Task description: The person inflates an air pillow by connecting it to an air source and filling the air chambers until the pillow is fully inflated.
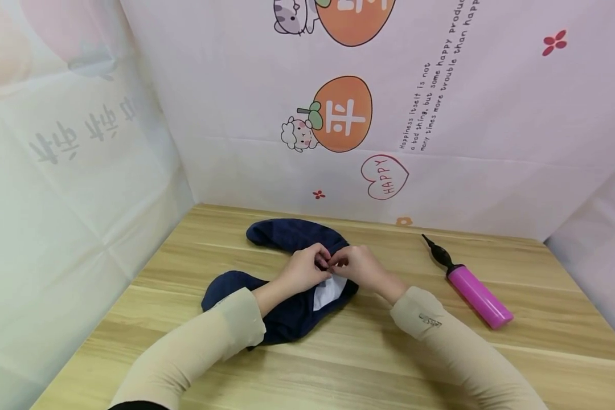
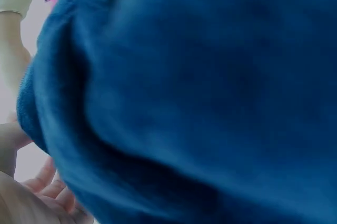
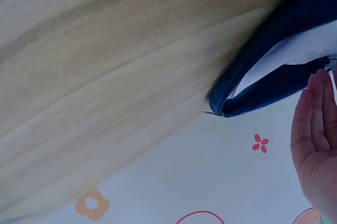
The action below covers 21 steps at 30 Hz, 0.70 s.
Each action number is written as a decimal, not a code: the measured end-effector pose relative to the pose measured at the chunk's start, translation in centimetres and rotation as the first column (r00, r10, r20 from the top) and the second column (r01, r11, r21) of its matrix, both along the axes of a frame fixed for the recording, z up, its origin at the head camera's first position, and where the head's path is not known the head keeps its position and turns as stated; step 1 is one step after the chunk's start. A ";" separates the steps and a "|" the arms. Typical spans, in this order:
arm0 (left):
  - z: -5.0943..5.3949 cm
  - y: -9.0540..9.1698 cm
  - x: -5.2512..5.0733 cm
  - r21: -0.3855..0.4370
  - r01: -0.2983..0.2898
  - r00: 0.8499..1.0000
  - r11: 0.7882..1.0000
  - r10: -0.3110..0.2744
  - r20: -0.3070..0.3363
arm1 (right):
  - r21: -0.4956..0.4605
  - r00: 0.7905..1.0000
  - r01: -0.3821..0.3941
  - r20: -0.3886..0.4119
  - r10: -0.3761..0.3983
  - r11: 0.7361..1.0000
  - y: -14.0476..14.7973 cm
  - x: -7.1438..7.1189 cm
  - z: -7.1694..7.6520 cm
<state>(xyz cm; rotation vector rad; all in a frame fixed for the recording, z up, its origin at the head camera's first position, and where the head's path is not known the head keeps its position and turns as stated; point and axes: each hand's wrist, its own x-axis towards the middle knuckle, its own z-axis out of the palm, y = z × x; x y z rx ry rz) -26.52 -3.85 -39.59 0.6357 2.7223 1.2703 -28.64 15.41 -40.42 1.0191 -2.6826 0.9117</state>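
One U-shaped navy cloth (image 1: 297, 310) lies on the tabletop (image 1: 338, 364), its long axis running roughly from 3 to 9 o'clock, bend toward 3, both rounded ends toward 9. Left hand (image 1: 303, 269) and right hand (image 1: 361, 266) both pinch its edge near the bend, beside the white lining (image 1: 330, 293). At 3 o'clock lies a pink pump (image 1: 480, 296).
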 end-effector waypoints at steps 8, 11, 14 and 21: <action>-0.4 -0.6 -0.3 -0.051 -0.012 0.999 0.999 0.010 -0.040 | 0.051 0.979 -0.038 -0.198 0.047 0.998 -0.3 0.5 0.6; -0.4 -0.8 -0.3 -0.021 -0.013 0.999 1.000 0.012 -0.045 | 0.055 0.957 -0.050 -0.282 0.064 0.997 -0.6 0.8 0.9; -0.4 -0.9 -0.2 0.019 -0.048 0.998 0.999 0.049 -0.042 | 0.047 0.944 -0.055 -0.324 0.067 0.997 -0.8 1.1 1.2; -0.7 -0.9 -0.2 0.046 -0.169 0.985 0.984 0.171 -0.036 | 0.022 0.925 -0.070 -0.372 0.074 0.997 -0.9 1.3 1.6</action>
